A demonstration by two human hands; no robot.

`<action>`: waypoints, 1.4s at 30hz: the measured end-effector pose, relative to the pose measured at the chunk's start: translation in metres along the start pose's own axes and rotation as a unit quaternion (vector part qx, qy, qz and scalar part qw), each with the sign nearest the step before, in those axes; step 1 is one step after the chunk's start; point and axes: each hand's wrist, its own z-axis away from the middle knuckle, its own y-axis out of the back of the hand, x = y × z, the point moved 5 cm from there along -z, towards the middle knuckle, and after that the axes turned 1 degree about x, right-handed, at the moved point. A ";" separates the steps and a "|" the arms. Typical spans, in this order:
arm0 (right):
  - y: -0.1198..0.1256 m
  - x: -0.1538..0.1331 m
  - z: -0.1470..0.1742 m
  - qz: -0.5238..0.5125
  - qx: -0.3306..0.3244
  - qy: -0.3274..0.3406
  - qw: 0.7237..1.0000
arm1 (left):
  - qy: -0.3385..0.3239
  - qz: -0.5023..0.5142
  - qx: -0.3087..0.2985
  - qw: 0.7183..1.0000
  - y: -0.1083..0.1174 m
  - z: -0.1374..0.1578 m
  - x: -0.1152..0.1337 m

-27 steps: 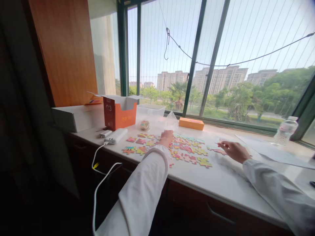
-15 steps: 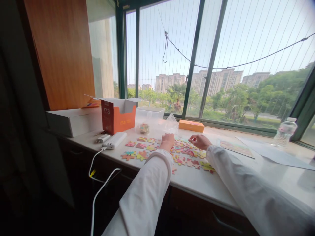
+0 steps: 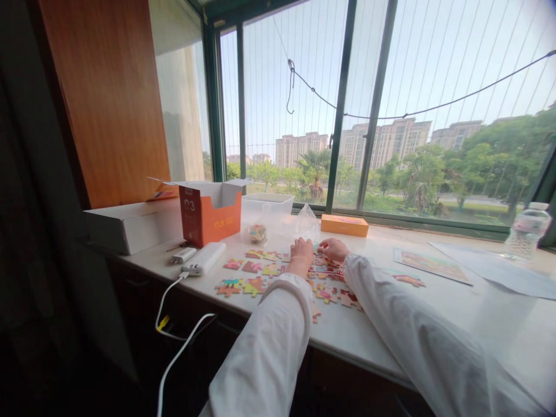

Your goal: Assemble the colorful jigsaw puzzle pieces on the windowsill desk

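Flat jigsaw pieces [image 3: 254,286] in pink, yellow, orange and teal lie on the white tabletop. Some are joined near my hands; others lie singly to the left. My left hand [image 3: 301,256] is over the far part of the pieces, fingers bent down, their tips hidden. Close on its right, my right hand [image 3: 334,249] has its thumb and fingers pinched at a teal puzzle piece [image 3: 315,247]. The right sleeve covers part of the pieces. A pink and teal piece or joined strip [image 3: 409,280] lies right of that forearm.
Behind the pieces stand an orange-red box [image 3: 219,220], a clear plastic tub [image 3: 273,204], a bag of pieces [image 3: 258,233] and an orange box [image 3: 344,226]. A white power bank [image 3: 204,259] with cable is left. A picture sheet [image 3: 434,265] and water bottle [image 3: 527,231] are right.
My right hand has moved left, close to my left hand, its forearm now over the pieces' right side. The left hand stays about where it was. The view has shifted slightly.
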 end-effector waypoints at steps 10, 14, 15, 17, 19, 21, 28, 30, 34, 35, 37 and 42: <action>0.011 0.002 -0.007 -0.143 0.008 -0.021 0.989 | -0.018 0.021 0.028 0.999 0.009 -0.004 0.003; 0.037 0.013 0.001 -0.197 0.019 0.001 0.980 | -0.103 0.079 0.086 0.988 0.016 -0.008 0.013; 0.047 0.019 0.004 -0.208 0.023 0.004 0.978 | -0.130 0.096 0.096 0.982 0.018 -0.007 0.016; 0.069 0.037 0.012 -0.214 0.033 0.009 0.976 | -0.173 0.116 0.099 0.973 0.021 -0.006 0.021; 0.093 0.067 0.024 -0.206 0.046 0.006 0.978 | -0.193 0.118 0.093 0.970 0.023 -0.004 0.023; 0.115 0.110 0.041 -0.197 0.062 -0.014 0.978 | -0.186 0.111 0.087 0.972 0.025 -0.002 0.022; 0.158 0.258 0.112 -0.180 0.050 -0.089 0.978 | -0.163 0.046 0.092 0.981 0.033 0.002 0.023; 0.161 0.274 0.123 -0.174 0.026 -0.119 0.977 | -0.171 0.002 0.090 0.981 0.038 0.003 0.029; 0.164 0.269 0.126 -0.184 0.027 -0.121 0.975 | -0.207 -0.084 0.109 0.969 0.055 0.005 0.044; 0.163 0.265 0.125 -0.175 0.022 -0.113 0.978 | -0.211 -0.101 0.114 0.965 0.061 0.005 0.048; 0.162 0.260 0.123 -0.144 0.013 -0.103 0.984 | -0.213 -0.132 0.120 0.961 0.071 0.004 0.053; 0.160 0.259 0.123 -0.112 0.021 -0.099 0.989 | -0.196 -0.193 0.097 0.956 0.088 0.005 0.066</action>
